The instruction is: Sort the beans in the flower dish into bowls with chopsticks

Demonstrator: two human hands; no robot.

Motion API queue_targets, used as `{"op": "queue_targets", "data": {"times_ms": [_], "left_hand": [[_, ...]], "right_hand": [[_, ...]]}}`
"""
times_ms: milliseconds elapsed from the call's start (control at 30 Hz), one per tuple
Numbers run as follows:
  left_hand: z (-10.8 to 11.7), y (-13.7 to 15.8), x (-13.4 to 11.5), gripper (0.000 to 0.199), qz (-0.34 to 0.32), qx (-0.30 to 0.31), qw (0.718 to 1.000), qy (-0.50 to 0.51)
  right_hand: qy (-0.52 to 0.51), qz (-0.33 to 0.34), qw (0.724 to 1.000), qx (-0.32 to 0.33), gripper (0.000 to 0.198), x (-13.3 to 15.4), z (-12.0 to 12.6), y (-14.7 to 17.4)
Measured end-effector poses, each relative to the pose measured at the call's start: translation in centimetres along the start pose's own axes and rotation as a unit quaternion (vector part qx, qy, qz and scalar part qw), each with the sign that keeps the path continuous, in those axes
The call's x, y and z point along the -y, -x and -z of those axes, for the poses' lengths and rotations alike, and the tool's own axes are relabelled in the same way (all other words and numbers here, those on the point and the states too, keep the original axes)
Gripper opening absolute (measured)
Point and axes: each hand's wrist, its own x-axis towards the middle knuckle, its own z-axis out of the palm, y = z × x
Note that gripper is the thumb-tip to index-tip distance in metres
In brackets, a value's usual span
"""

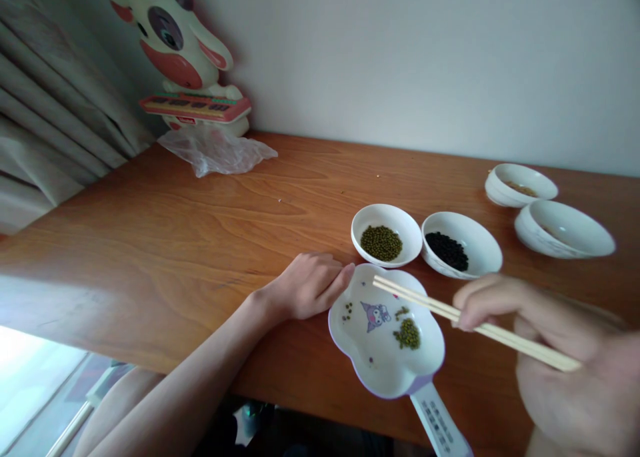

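A white flower-shaped dish with a lilac rim, a cartoon print and a long handle lies near the table's front edge. It holds a small pile of green beans on the right and several loose ones on the left. My left hand rests at its left rim, fingers curled, thumb against the edge; the fingertips are partly hidden. In my right hand are wooden chopsticks, their tips over the dish and nothing visible between them. Just behind stand a bowl of green beans and a bowl of black beans.
Two more white bowls stand at the right: the rear bowl has tan contents, the nearer bowl shows little inside. At the back left are a cow-shaped toy keyboard and a crumpled plastic bag. A curtain hangs left.
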Motion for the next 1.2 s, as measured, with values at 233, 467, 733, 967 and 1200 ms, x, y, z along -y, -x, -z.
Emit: {"op": "queue_targets", "data": {"times_ms": [233, 467, 733, 967, 1200], "left_hand": [[0.2, -0.1, -0.2, 0.050, 0.002, 0.004, 1.000, 0.001], [0.3, 0.0, -0.3, 0.051, 0.006, 0.003, 1.000, 0.011], [0.3, 0.0, -0.4, 0.050, 0.000, 0.005, 1.000, 0.005], [0.3, -0.1, -0.4, 0.049, 0.000, 0.005, 1.000, 0.005], [0.2, -0.1, -0.3, 0.049, 0.002, 0.006, 1.000, 0.006]], "right_hand": [[-0.074, -0.004, 0.981, 0.177, 0.053, 2.7, -3.1, -1.8], [-0.082, -0.031, 0.979, 0.185, 0.075, 3.0, -3.4, -1.6], [-0.078, -0.031, 0.979, 0.185, 0.068, 2.4, -4.1, -1.5], [-0.092, -0.009, 0.982, 0.165, 0.066, 2.4, -4.4, -1.8], [-0.109, -0.016, 0.981, 0.162, 0.073, 2.3, -4.4, -1.8]]}}
